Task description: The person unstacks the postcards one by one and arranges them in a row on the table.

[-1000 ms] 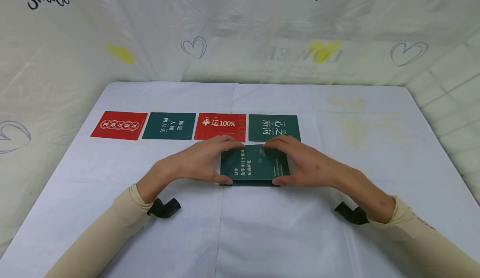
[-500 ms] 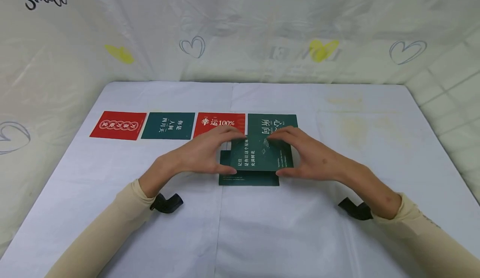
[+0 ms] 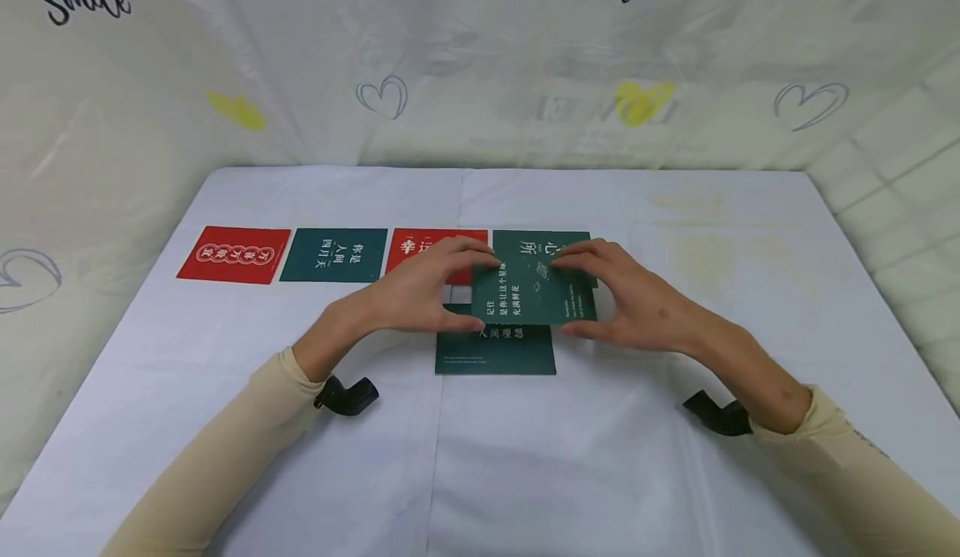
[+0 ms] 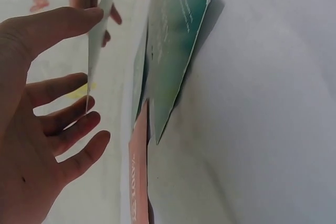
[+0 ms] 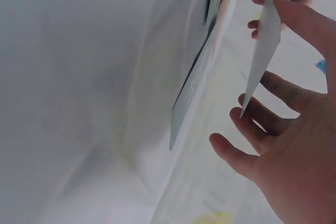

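A green card [image 3: 536, 294] with white Chinese lettering is held raised and level above the table by both hands in the head view. My left hand [image 3: 408, 290] pinches its left end between thumb and fingers; my right hand [image 3: 645, 303] grips the right end likewise. Both wrist views show the card's pale underside [image 5: 266, 38] well off the cloth. Beneath and nearer me lies another green card [image 3: 495, 361], its upper part covered by the held one. Behind, the right-hand green card [image 3: 517, 244] of a row is partly hidden by the raised card and right fingers.
Further left in that row lie a red card [image 3: 233, 254], a green card [image 3: 334, 255] and another red card [image 3: 405, 248], which the left hand partly covers. White cloth covers the table [image 3: 600, 457]. A pale printed curtain [image 3: 480, 57] hangs behind the far edge.
Both hands have lifted the top green card off the stack and moved it away from me and slightly right. The green card underneath has come into view.
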A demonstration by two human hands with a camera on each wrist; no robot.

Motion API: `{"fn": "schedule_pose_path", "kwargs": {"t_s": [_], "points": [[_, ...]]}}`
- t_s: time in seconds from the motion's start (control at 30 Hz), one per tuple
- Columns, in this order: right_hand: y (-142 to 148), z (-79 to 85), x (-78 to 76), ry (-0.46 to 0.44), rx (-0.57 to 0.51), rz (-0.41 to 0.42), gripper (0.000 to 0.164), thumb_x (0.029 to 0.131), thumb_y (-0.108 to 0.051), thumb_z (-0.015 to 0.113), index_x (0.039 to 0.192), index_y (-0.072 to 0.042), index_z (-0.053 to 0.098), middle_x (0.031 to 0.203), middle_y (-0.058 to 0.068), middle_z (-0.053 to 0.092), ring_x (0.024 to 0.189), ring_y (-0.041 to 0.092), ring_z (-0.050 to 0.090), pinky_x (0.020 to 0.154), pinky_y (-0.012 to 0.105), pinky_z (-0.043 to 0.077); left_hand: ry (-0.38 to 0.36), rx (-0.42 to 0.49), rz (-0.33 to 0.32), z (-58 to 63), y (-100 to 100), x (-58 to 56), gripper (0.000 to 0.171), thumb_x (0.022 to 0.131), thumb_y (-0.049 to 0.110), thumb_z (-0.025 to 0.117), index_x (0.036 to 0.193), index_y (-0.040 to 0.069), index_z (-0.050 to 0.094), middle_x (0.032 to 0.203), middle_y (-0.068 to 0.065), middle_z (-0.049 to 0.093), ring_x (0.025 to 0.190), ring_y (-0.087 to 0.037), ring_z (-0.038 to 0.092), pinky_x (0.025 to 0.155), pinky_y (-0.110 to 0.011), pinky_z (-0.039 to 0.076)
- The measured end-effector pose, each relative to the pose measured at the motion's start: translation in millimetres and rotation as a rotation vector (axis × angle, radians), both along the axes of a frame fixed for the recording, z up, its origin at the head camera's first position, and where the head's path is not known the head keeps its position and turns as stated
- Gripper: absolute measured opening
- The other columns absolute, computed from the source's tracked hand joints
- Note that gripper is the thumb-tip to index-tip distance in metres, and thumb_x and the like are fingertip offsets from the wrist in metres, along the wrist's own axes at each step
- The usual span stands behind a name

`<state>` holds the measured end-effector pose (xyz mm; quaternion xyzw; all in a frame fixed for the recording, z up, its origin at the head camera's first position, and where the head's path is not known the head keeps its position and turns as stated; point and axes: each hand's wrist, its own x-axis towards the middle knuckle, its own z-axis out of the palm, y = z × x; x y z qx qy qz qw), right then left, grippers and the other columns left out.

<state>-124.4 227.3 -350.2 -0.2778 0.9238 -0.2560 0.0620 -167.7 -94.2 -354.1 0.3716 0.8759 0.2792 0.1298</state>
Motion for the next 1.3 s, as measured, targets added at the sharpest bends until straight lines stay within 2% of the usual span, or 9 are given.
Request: {"fn": "schedule_pose_path", "kwargs": {"t_s": [0.17,0.37,0.67,1.03,1.3], "points": [[6,-0.4,-1.9,0.026,-0.007,-0.029,0.072,0.085,-0.037,0.087,0.146,-0.016,0.055,0.154,0.005,0.046,0.146,0.03,0.039,0.115,0.057,0.044,0.009,0.015,-0.005,-1.5,5,-6.6,0.079,0.08,0.041,0.087,0.15,0.023,0.055,0.16,-0.002,0.044,0.152,-0.023,0.035,0.113,-0.047,0.052],[13,-0.8,-5.0,0.01,-0.023,-0.086,0.069,0.084,-0.036,0.088,0.143,-0.016,0.059,0.154,0.005,0.048,0.146,0.029,0.04,0.118,0.056,0.041,0.02,0.043,-0.029,-1.1,13,-16.9,0.076,0.081,0.041,0.086,0.148,0.021,0.057,0.159,-0.002,0.045,0.149,-0.021,0.039,0.117,-0.045,0.048],[22,3.4,-9.9,0.01,-0.054,-0.114,0.066,0.083,-0.032,0.089,0.14,-0.017,0.061,0.154,0.004,0.048,0.146,0.029,0.04,0.118,0.055,0.039,0.012,0.044,-0.033,-0.8,23,-25.3,0.076,0.08,0.043,0.086,0.148,0.023,0.057,0.159,-0.003,0.043,0.149,-0.02,0.037,0.118,-0.043,0.047],[33,9.0,-13.4,0.012,-0.04,-0.158,0.067,0.082,-0.031,0.09,0.141,-0.017,0.06,0.156,0.004,0.046,0.147,0.029,0.04,0.117,0.058,0.041,0.058,0.008,-0.004,1.2,34,-34.4,0.08,0.079,0.048,0.087,0.148,0.024,0.056,0.155,-0.003,0.046,0.146,-0.019,0.04,0.115,-0.04,0.05],[44,9.5,-17.3,0.014,-0.037,-0.182,0.067,0.082,-0.03,0.09,0.14,-0.015,0.061,0.157,0.007,0.046,0.148,0.032,0.038,0.117,0.061,0.039,0.057,-0.016,0.02,1.3,49,-38.8,0.077,0.08,0.05,0.085,0.148,0.024,0.058,0.157,-0.004,0.046,0.147,-0.021,0.04,0.118,-0.043,0.047]]}}
